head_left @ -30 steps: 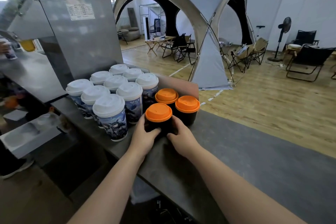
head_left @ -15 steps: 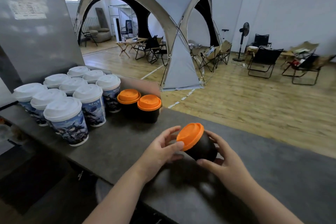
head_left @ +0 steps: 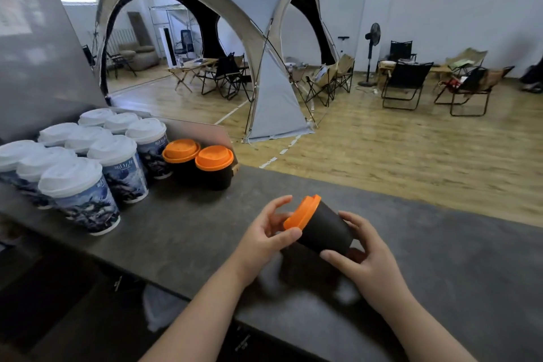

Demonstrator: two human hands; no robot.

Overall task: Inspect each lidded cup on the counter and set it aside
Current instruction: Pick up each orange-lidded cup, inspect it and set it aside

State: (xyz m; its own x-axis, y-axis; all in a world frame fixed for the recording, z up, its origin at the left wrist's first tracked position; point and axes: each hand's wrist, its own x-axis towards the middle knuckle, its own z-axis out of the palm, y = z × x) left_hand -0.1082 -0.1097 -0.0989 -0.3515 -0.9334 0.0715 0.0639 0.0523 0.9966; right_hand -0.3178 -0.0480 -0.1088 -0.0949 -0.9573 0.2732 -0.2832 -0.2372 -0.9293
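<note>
Fingers (head_left: pixel 289 236) of the left hand (head_left: pixel 261 241) close round the orange lid (head_left: pixel 302 211), thumb on its rim, while the right hand (head_left: pixel 370 263) grips the base of a black cup (head_left: pixel 326 229) tilted on its side just above the near worktop (head_left: pixel 440 258). It looks light and fairly stiff, with a smooth wall best held round the middle. Two more orange-lidded cups (head_left: pixel 214 160) and a cluster of white-lidded cups (head_left: pixel 111 153) stand well apart at left, out of the way.

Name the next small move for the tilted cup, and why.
Probably turn the black cup upright and set it on the counter to the right: the left hand and right hand hold it tilted above the counter, apart from the two other orange-lidded cups.
</note>
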